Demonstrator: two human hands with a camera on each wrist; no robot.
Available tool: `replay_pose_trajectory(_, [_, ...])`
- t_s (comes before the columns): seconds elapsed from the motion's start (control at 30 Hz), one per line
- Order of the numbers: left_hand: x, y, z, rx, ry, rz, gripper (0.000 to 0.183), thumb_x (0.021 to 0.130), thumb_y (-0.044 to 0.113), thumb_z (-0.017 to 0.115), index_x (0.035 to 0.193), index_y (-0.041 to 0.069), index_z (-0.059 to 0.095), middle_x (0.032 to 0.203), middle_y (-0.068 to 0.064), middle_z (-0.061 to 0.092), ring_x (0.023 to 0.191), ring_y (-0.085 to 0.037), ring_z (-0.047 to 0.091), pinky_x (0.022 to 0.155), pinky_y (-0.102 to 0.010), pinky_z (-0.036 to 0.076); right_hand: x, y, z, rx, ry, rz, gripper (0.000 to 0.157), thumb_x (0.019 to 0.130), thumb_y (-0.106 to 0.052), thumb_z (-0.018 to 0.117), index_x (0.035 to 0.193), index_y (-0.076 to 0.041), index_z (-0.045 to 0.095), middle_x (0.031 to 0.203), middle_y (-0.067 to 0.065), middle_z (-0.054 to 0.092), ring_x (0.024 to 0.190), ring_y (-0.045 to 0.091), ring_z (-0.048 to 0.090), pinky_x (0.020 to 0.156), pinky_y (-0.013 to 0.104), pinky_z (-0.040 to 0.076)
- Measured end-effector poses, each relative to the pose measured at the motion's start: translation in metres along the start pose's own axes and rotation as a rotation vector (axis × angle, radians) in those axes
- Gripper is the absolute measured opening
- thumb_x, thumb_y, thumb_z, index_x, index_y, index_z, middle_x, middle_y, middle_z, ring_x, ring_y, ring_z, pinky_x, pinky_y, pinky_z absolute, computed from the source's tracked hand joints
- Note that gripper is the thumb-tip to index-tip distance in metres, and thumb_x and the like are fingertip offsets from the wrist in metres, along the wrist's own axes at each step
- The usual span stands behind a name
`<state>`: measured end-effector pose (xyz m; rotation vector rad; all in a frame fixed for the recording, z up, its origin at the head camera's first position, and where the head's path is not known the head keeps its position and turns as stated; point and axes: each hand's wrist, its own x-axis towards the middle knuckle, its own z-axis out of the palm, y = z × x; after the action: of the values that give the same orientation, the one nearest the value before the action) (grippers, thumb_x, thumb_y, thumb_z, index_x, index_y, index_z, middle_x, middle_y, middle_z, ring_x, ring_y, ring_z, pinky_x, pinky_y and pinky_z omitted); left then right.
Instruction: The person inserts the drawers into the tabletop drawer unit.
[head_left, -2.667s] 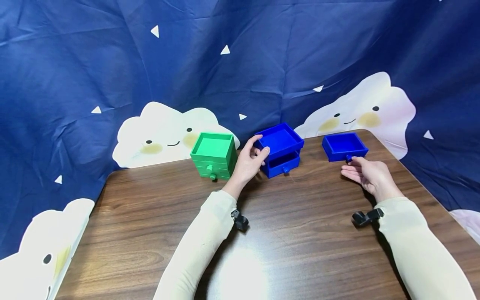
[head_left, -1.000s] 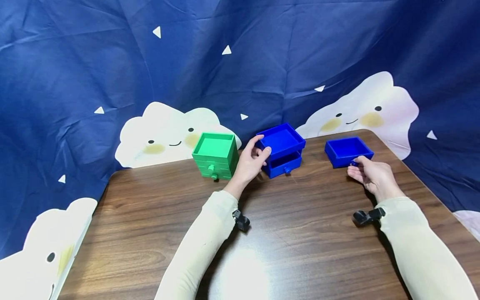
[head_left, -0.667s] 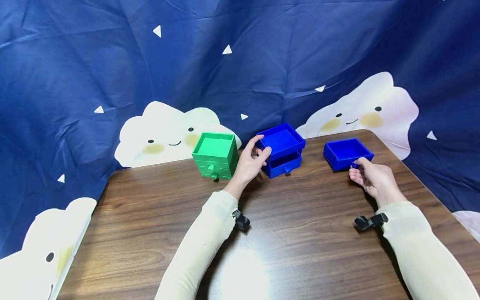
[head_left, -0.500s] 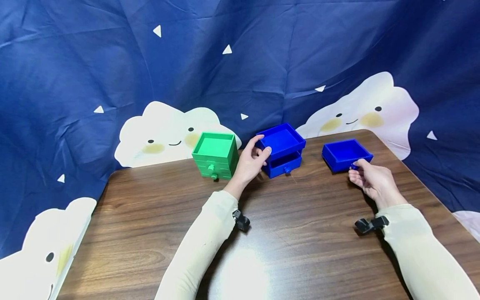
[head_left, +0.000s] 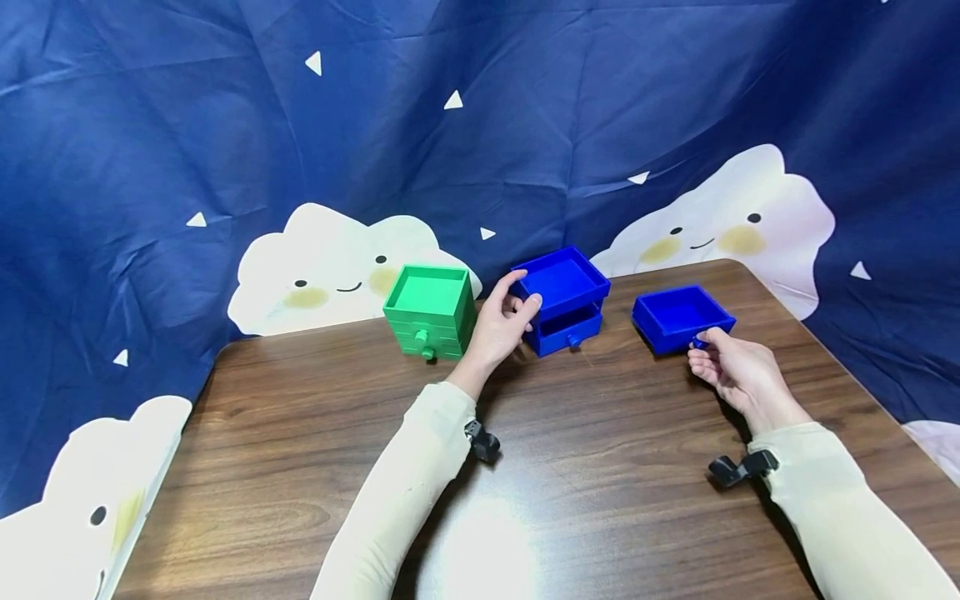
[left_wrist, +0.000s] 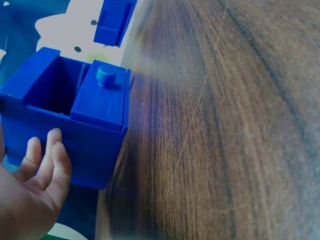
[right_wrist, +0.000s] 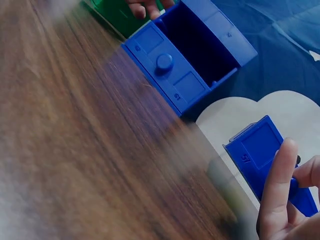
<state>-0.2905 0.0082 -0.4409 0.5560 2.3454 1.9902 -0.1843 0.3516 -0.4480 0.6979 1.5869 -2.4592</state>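
In the head view, my left hand (head_left: 500, 325) holds a small blue drawer cabinet (head_left: 564, 282) at its left side, index finger and thumb at the upper rim. Its upper slot is a hollow opening; the lower drawer, with a round knob (left_wrist: 105, 76), sits in place. Farther right, my right hand (head_left: 742, 372) pinches the knob of a separate blue drawer (head_left: 684, 319) between thumb and index finger. That drawer stands upright and nothing lies in it. The right wrist view shows its front plate (right_wrist: 261, 145) partly behind my fingers.
A green drawer cabinet (head_left: 427, 310) stands left of the blue one, both drawers pushed in. The brown wooden table (head_left: 300, 467) extends toward me. Behind its back edge hangs a blue curtain (head_left: 375, 125) with cloud faces.
My right hand took the drawer's knob in a pinch. The drawer then came toward me and slid slightly left, turning a little. My left hand and the blue cabinet stayed in place.
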Motion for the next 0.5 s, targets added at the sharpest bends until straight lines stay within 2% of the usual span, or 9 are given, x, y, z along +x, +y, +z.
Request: replay_pose_trajectory(0.5, [0.0008,-0.0013,-0.0003,-0.005,0.001,-0.001,0.054,0.106,0.024,0.070,0.157,0.018,0.053,0.081,0.003,0.055,0.085,-0.052,0.069,0.056,-0.022,0.050,-0.0090,0.0075,0.0034,0.009,-0.043,-0.029,0.035,0.110,-0.009,0.054,0.081,-0.009,0.074,0.069,0.002,0.072,0.059,0.008,0.070,0.055,0.021,0.061])
